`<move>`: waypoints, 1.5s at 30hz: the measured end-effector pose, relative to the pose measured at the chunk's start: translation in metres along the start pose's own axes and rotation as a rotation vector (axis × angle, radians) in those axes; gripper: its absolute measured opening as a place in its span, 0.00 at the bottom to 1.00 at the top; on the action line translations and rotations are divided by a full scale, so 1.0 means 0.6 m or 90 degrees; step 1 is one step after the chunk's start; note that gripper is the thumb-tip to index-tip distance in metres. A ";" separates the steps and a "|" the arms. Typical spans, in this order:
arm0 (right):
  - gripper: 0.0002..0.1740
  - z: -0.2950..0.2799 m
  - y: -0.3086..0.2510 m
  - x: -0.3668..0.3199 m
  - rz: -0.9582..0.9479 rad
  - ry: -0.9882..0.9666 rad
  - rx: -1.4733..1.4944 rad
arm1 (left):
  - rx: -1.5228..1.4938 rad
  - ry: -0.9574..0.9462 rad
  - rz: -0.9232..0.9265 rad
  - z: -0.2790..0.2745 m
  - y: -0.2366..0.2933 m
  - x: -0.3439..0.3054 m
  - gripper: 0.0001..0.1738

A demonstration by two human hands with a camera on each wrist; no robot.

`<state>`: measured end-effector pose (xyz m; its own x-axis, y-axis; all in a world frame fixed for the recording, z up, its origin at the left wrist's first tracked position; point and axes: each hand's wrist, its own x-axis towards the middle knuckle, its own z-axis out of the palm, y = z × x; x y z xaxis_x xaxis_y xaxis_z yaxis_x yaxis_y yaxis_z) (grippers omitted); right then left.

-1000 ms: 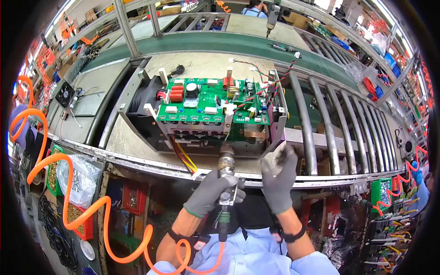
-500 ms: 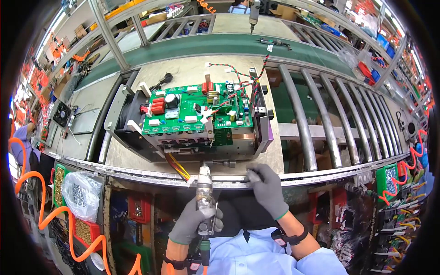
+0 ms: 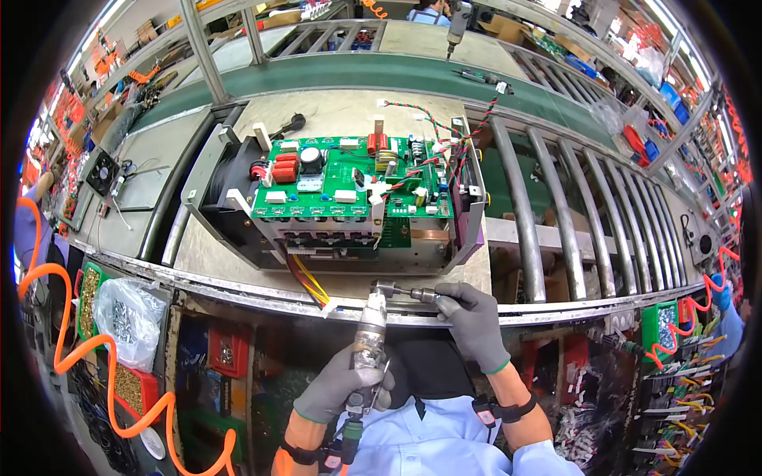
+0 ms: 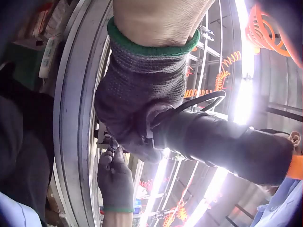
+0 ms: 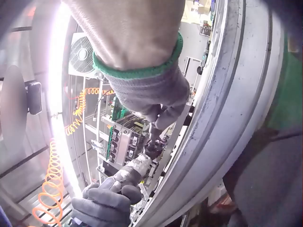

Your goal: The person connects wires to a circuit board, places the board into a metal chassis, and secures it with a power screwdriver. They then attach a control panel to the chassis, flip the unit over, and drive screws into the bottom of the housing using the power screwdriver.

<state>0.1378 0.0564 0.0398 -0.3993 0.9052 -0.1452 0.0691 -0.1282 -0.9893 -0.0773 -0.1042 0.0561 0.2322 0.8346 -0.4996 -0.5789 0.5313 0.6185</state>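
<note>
My gloved left hand (image 3: 340, 385) grips the body of a worn right-angle air driver (image 3: 370, 333) in the head view. The driver's head points to the right over the bench's front edge, with a metal bit holder (image 3: 406, 293) sticking out sideways. My gloved right hand (image 3: 478, 325) pinches the outer end of that holder between thumb and fingers. In the right wrist view the fingers (image 5: 158, 118) meet the driver's angled head. Behind both hands stands a metal chassis (image 3: 417, 255) topped by a green circuit board (image 3: 341, 186). Yellow and red wires (image 3: 308, 279) hang from its front.
An orange coiled air hose (image 3: 101, 343) loops at the left. Steel rollers (image 3: 520, 214) run to the right of the chassis. Screw bins (image 3: 136, 385) and a plastic bag (image 3: 131, 317) sit at the lower left. Another driver (image 3: 456, 32) hangs beyond the green belt.
The driver has drawn back from the chassis and turned so its head points right. My right hand, apart from it before, has come onto the bit holder.
</note>
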 end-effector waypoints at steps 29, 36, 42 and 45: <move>0.17 0.005 0.044 0.078 -0.215 0.198 -0.198 | -0.080 0.083 0.216 0.085 0.043 0.220 0.11; 0.13 0.008 0.030 0.082 -0.231 0.169 -0.202 | -0.073 0.101 0.151 0.076 0.061 0.234 0.12; 0.10 -0.001 0.041 0.092 -0.299 0.185 -0.286 | 0.040 0.094 0.177 0.059 0.087 0.203 0.13; 0.11 0.000 0.038 0.089 -0.303 0.184 -0.295 | 0.058 0.067 0.114 0.030 0.092 0.204 0.16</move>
<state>0.1178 0.1018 0.0096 -0.2292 0.8994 0.3723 0.3541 0.4333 -0.8288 -0.0670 0.0298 0.0400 0.0468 0.8993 -0.4348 -0.5294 0.3915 0.7527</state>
